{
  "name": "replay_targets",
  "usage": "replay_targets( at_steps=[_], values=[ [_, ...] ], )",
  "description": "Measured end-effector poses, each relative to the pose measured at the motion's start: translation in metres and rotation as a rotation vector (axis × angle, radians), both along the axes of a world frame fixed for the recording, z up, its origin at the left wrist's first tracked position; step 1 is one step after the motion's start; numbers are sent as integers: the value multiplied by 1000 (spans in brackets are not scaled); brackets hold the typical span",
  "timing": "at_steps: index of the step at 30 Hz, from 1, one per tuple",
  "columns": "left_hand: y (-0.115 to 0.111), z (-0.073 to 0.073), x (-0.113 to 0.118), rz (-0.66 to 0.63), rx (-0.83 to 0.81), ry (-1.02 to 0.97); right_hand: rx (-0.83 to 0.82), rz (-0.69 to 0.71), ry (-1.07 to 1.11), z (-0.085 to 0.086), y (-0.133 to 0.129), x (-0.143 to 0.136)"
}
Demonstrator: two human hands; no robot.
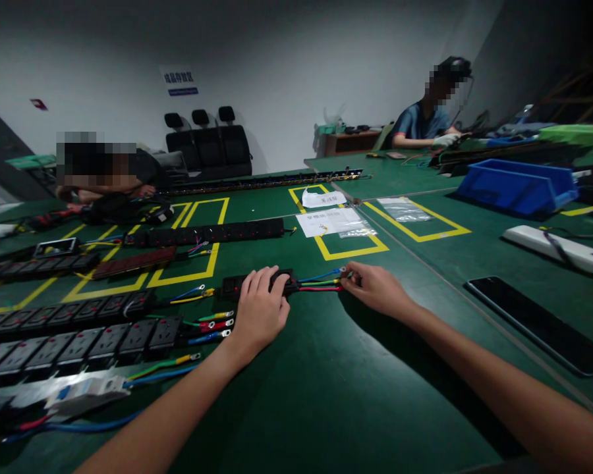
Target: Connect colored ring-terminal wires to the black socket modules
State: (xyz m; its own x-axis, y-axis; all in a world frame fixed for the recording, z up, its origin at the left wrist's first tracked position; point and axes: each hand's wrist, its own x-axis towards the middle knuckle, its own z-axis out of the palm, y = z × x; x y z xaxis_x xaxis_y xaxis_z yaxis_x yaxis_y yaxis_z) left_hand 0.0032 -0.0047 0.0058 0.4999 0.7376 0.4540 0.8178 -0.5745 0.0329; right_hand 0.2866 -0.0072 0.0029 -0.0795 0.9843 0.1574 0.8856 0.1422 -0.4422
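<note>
Though slim, smooth wires [319,288] between hands [261,308]

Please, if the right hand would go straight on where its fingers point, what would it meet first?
The right hand would probably first meet the coloured wires, whose ends are at its fingertips; it seems to pinch them, though exact contact is unclear.

From my remote station I see the power strip [231,287] in dark plastic, its wires [319,288] sheathed in smooth plastic. Metal ring terminals [226,334] gleam. The table [326,395] looks smooth, softly glossy. I make out a matt paper sheet [316,224], a shiny, crinkled plastic bag [405,209] and a glossy, glass-like smartphone [538,326].
</note>
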Motion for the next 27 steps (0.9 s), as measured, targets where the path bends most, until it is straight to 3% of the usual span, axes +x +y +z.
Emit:
replay_targets(
  at_steps=[8, 14, 17, 20, 23, 27],
  values=[
    [-1, -1, 0, 0, 2, -10, -27, -4, -87, 3, -3, -3],
    [-2, -1, 1, 26, -2, -24, -63, 2, 79, -4, 5, 6],
    [-4, -3, 1, 29, -5, -19, 3, -41, 171, -9, 12, 14],
    [-6, -2, 2, 53, -13, 1, 145, -145, 53, -16, 17, 20],
    [-3, 7, 2, 37, -38, 80, 237, -135, -37, -22, 19, 24],
    [14, 40, -3, -13, -204, 250, 266, -56, -139, -30, 23, 26]
  ],
)
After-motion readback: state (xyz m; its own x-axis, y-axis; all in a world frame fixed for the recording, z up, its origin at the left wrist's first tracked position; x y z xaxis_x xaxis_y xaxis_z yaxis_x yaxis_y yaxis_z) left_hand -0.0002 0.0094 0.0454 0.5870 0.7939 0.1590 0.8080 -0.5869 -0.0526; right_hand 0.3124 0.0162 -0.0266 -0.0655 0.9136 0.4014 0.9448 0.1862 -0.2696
